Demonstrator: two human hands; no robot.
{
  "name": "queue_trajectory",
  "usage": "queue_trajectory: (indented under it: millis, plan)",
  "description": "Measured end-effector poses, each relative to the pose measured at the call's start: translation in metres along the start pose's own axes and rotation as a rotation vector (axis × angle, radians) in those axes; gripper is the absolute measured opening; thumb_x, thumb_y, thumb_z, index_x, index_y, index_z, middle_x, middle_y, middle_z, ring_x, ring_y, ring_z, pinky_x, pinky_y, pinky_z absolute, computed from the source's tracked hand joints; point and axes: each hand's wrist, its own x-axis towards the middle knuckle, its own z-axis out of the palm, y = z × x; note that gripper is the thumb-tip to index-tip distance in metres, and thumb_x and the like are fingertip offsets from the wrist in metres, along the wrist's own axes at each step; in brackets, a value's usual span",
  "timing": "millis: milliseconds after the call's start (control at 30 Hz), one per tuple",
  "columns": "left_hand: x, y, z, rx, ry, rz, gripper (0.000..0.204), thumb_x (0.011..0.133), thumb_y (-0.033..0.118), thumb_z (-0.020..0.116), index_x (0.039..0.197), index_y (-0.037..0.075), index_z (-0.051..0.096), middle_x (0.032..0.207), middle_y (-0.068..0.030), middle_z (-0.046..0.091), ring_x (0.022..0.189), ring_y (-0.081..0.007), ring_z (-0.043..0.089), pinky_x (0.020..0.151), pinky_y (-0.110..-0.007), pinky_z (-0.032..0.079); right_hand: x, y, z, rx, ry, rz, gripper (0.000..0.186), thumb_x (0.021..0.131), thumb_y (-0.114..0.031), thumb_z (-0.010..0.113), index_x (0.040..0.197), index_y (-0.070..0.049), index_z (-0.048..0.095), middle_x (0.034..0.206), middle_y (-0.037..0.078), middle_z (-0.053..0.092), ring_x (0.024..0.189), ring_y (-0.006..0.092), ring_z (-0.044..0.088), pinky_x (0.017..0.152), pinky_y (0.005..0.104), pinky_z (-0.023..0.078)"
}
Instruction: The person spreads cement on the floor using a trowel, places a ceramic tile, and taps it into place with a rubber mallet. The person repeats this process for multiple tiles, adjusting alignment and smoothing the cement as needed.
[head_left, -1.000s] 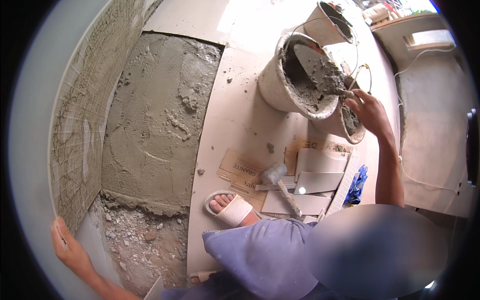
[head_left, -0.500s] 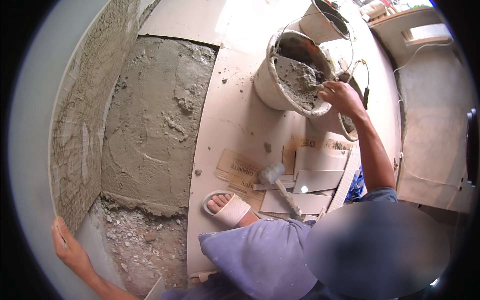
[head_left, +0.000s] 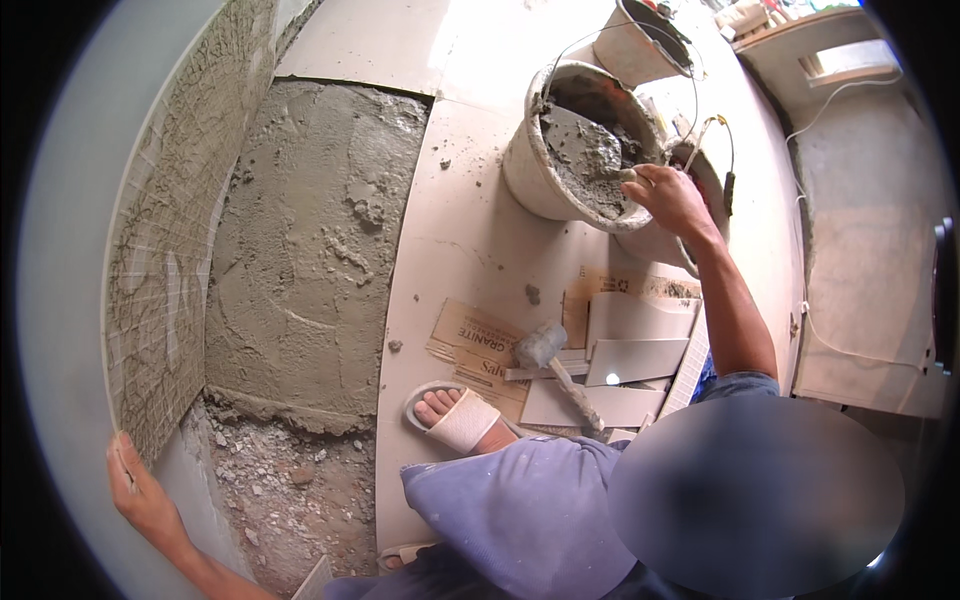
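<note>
Hands [head_left: 145,492] [head_left: 675,203] grip tile [head_left: 165,250] left, trowel [head_left: 580,143] right.

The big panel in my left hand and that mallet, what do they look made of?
The big panel: probably ceramic or porcelain, judging by its thin, stiff edge and matte, gridded, mortar-streaked back. The mallet: dull grey head, perhaps rubber; the straight pale handle suggests wood.

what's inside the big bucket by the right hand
Inside the bucket are grey mortar and the mortar-smeared blade of the trowel that the right hand holds. The bucket's bottom and anything under the mortar are covered.
</note>
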Motion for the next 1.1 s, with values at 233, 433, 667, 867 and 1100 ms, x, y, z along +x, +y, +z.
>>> queue_trajectory:
  millis: [233, 433, 667, 867, 1100]
  plan:
    - [0.002, 0.002, 0.0, -0.022, -0.034, -0.069, 0.036, 0.103, 0.023, 0.049, 0.122, -0.006, 0.059, 0.117, -0.0186, 0.065, 0.109, -0.0271, 0.06, 0.097, -0.034, 0.044, -0.044, 0.014, -0.009, 0.391, -0.042, 0.08, 0.037, 0.09, -0.025, 0.068, 0.114, 0.002, 0.066, 0.091, 0.01, 0.069, 0.081, 0.013, 0.062, 0.075, 0.0303, 0.05]
    - [0.0, 0.008, -0.001, -0.022, -0.023, -0.041, 0.035, 0.102, 0.024, 0.051, 0.117, -0.006, 0.06, 0.106, -0.0152, 0.066, 0.097, -0.0228, 0.06, 0.091, -0.032, 0.045, -0.085, -0.015, -0.025, 0.563, -0.072, 0.108, 0.033, 0.092, -0.019, 0.067, 0.117, 0.002, 0.062, 0.081, 0.0, 0.06, 0.067, 0.0061, 0.052, 0.059, 0.0245, 0.045]
    - [-0.003, 0.018, -0.001, 0.006, 0.033, -0.001, 0.031, 0.101, 0.021, 0.053, 0.111, -0.006, 0.062, 0.101, -0.0164, 0.066, 0.092, -0.0256, 0.061, 0.085, -0.035, 0.047, -0.047, -0.102, 0.044, 0.894, -0.314, -0.016, 0.036, 0.095, -0.034, 0.059, 0.105, 0.001, 0.061, 0.077, 0.004, 0.059, 0.06, 0.0096, 0.056, 0.053, 0.0247, 0.046]
    - [-0.003, 0.018, -0.001, 0.004, 0.041, -0.006, 0.029, 0.101, 0.019, 0.053, 0.111, -0.007, 0.062, 0.1, -0.0167, 0.066, 0.091, -0.0257, 0.061, 0.083, -0.035, 0.047, 0.043, -0.174, 0.118, 0.867, -0.37, 0.048, 0.043, 0.096, -0.041, 0.054, 0.094, 0.002, 0.059, 0.075, 0.008, 0.06, 0.059, 0.0148, 0.06, 0.056, 0.0314, 0.051]
    - [-0.007, 0.017, 0.0, 0.01, 0.062, 0.022, 0.028, 0.1, 0.017, 0.054, 0.11, -0.008, 0.062, 0.099, -0.0174, 0.066, 0.089, -0.0261, 0.061, 0.08, -0.035, 0.047, 0.049, -0.164, 0.156, 0.562, -0.189, -0.027, 0.043, 0.098, -0.038, 0.052, 0.095, 0.004, 0.057, 0.078, 0.012, 0.062, 0.063, 0.0195, 0.063, 0.059, 0.0359, 0.052]
